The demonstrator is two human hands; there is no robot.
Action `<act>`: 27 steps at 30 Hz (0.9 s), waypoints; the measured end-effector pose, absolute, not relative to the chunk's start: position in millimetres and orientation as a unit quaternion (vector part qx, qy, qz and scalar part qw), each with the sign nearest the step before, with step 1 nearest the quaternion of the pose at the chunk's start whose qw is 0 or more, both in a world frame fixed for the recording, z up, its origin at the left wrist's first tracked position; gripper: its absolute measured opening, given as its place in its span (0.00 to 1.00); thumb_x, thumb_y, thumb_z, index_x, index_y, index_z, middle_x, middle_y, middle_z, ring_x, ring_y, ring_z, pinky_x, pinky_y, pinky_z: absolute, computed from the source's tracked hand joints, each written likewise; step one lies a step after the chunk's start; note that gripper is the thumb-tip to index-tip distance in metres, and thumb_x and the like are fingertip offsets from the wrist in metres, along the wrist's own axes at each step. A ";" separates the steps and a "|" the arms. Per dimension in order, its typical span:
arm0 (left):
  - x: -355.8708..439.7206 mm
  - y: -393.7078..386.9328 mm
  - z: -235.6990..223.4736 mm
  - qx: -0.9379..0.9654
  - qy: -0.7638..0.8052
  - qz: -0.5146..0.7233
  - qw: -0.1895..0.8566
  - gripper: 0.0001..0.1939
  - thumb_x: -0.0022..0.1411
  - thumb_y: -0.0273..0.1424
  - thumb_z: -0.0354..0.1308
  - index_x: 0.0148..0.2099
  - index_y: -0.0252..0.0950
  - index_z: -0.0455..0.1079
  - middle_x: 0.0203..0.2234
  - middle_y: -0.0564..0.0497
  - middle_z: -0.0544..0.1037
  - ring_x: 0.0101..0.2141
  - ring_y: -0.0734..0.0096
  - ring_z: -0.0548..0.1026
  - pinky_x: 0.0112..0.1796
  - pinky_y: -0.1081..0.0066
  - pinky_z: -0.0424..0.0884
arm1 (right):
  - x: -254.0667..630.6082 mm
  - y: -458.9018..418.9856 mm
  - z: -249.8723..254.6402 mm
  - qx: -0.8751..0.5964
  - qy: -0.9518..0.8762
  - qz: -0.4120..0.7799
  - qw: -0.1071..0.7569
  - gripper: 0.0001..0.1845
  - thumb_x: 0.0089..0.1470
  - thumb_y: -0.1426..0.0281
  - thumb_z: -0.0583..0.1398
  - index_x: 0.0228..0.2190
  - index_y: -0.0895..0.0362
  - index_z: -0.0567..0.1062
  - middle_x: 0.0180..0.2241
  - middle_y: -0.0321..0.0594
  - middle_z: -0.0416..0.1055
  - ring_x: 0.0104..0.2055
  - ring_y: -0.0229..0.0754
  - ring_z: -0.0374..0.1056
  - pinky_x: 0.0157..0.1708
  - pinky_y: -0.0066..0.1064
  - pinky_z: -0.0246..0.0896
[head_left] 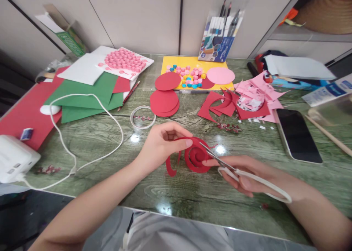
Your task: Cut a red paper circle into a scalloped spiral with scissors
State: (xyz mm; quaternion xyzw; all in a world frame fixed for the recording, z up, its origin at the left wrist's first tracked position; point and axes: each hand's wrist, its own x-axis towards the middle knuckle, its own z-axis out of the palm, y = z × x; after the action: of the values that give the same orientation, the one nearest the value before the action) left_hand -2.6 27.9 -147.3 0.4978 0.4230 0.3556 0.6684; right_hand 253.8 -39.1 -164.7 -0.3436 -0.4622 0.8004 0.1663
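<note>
In the head view, my left hand (167, 142) pinches the upper left edge of a red paper spiral (194, 163) between thumb and fingers. A loose curled strip of the spiral hangs below that hand. My right hand (242, 177) holds white-handled scissors (264, 186), with fingers through the loops. The blades point up and left and lie over the spiral's right side; a right fingertip rests by the paper's lower right edge. Red paper circles (165, 102) lie just beyond my left hand. Red paper offcuts (218, 106) with round cutouts lie beyond the spiral.
A phone (298, 135) lies on the right, near pink paper scraps (261, 93). A white cable (121, 133) loops across the left from a white charger (18, 159). Green paper sheets (82, 91) and a tape roll (143, 117) lie left. A marker pack (220, 38) leans against the wall.
</note>
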 end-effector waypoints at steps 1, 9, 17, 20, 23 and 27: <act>-3.5 29.0 -146.8 0.502 0.421 0.345 0.672 0.08 0.47 0.28 0.72 0.30 0.34 0.76 0.24 0.53 0.79 0.24 0.76 0.75 0.26 0.77 0.70 | 253.8 -39.0 -164.4 -0.344 -0.467 0.798 0.163 0.32 0.56 0.50 0.62 0.58 0.48 0.69 0.26 0.30 0.57 0.22 0.33 0.48 0.20 0.23 0.49; -13.9 39.9 -138.2 0.562 0.417 0.212 0.682 0.04 0.50 0.28 0.70 0.31 0.34 0.80 0.21 0.52 0.79 0.19 0.80 0.71 0.21 0.80 0.67 | 246.4 -36.6 -153.9 -0.359 -0.512 0.775 0.094 0.30 0.56 0.48 0.60 0.55 0.50 0.72 0.24 0.29 0.52 0.22 0.34 0.46 0.20 0.25 0.42; -14.8 39.1 -136.7 0.586 0.421 0.159 0.674 0.04 0.50 0.27 0.69 0.31 0.33 0.81 0.19 0.52 0.78 0.19 0.80 0.71 0.21 0.81 0.65 | 245.1 -38.0 -149.6 -0.381 -0.567 0.728 0.056 0.26 0.58 0.51 0.60 0.51 0.53 0.73 0.23 0.27 0.49 0.20 0.32 0.45 0.18 0.23 0.39; -15.5 39.0 -136.3 0.592 0.415 0.149 0.675 0.04 0.51 0.27 0.68 0.32 0.33 0.80 0.19 0.52 0.78 0.19 0.80 0.71 0.21 0.82 0.65 | 241.8 -36.4 -146.5 -0.381 -0.602 0.700 0.043 0.23 0.58 0.52 0.60 0.47 0.56 0.75 0.24 0.29 0.51 0.22 0.33 0.47 0.19 0.23 0.43; -15.7 38.4 -135.5 0.599 0.411 0.134 0.674 0.04 0.51 0.26 0.67 0.32 0.33 0.80 0.18 0.54 0.77 0.19 0.81 0.70 0.20 0.83 0.64 | 241.4 -36.9 -146.8 -0.385 -0.637 0.665 0.059 0.20 0.57 0.53 0.61 0.44 0.54 0.78 0.23 0.30 0.56 0.22 0.35 0.51 0.19 0.23 0.48; -14.9 37.9 -135.8 0.618 0.402 0.116 0.666 0.05 0.51 0.27 0.66 0.33 0.32 0.80 0.20 0.52 0.78 0.21 0.80 0.71 0.22 0.82 0.65 | 244.5 -40.1 -149.4 -0.414 -0.673 0.610 0.062 0.19 0.54 0.56 0.65 0.45 0.49 0.80 0.27 0.36 0.72 0.26 0.41 0.63 0.22 0.25 0.58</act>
State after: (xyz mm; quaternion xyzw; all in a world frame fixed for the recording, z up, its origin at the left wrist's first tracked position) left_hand -14.9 37.9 -135.8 0.6175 0.4017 0.1163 0.6662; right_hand 244.5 -40.1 -149.4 -0.4140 -0.6730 0.6098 0.0624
